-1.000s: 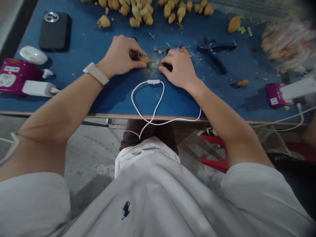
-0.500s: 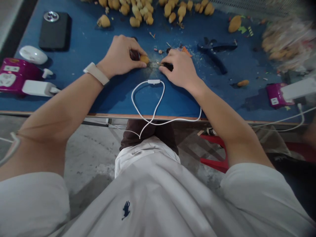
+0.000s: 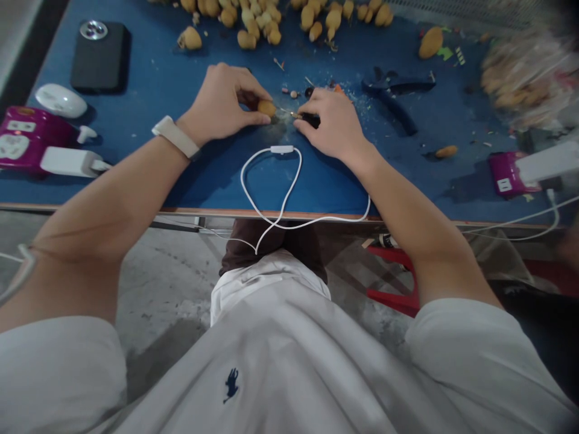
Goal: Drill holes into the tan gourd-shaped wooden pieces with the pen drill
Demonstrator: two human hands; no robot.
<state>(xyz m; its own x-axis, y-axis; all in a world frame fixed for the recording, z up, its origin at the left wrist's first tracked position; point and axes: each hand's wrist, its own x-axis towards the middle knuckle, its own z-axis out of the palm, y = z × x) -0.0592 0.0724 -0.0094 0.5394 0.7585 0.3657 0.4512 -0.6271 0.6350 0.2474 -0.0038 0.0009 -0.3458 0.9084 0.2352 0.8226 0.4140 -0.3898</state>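
My left hand (image 3: 224, 102) rests on the blue table (image 3: 154, 150), its fingers pinched on a small tan nut-like piece (image 3: 266, 108). Just to its right, my right hand (image 3: 332, 123) is closed on a small black tool (image 3: 310, 119) whose thin tip points at the tan piece. A white cable with an inline switch (image 3: 281, 149) loops on the table just below both hands and runs off the front edge. A pale wristband (image 3: 175, 136) sits on my left wrist.
Several more tan pieces (image 3: 253, 21) lie heaped at the table's far edge. Black pliers (image 3: 393, 96) lie to the right of my right hand. A black phone (image 3: 99, 55), white mouse-like object (image 3: 61, 100) and magenta power strip (image 3: 20, 135) are at left; another strip (image 3: 506, 175) is at right.
My right hand has lifted slightly with the black tool, and its tip now shows more clearly beside the tan piece. My left hand has barely moved.
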